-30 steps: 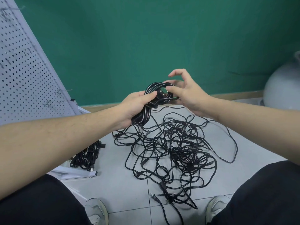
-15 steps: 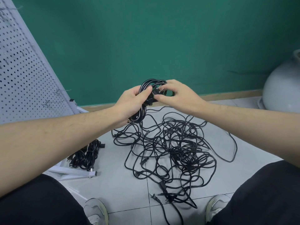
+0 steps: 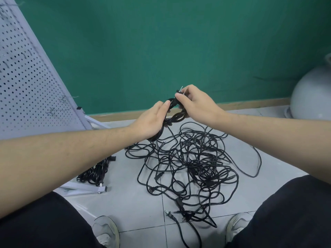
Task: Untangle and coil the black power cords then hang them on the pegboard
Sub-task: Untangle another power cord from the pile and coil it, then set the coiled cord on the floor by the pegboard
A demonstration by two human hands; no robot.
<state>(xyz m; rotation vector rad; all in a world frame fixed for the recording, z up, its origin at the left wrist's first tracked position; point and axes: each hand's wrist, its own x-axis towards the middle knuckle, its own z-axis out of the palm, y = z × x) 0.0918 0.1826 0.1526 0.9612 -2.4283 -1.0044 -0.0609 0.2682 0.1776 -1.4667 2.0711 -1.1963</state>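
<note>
A: Start with what lies nearest you, below your fingers.

B: Your two shoes [image 3: 106, 230] sit at the bottom edge on the tiled floor [image 3: 125, 208]. Between them a loose plug [image 3: 169, 214] lies on the tiles. Just beyond it, under your hands, is the tangled pile of cords [image 3: 193, 163]. Off to the left of your left fingers, a bundled cord [image 3: 96, 171] rests against the foot of the pegboard stand [image 3: 86, 189].

A: And my hands?

B: Your left hand [image 3: 151, 121] holds the coiled cord [image 3: 176, 116] above the pile, thumb laid over the top of the loops, the other fingers hidden behind them. Your right hand [image 3: 198, 104] pinches the cord's plug end [image 3: 180, 93] between thumb and forefinger, its metal prongs poking up just above your fingertips. The two hands nearly touch across the coil.

A: Farther out?

B: The pegboard [image 3: 26, 77] leans up on the far left of your left hand, with a few wire hooks [image 3: 57, 110] on it. Behind your fingers stands the green wall [image 3: 161, 42], and a pale round vessel [image 3: 313, 95] sits far right.
</note>
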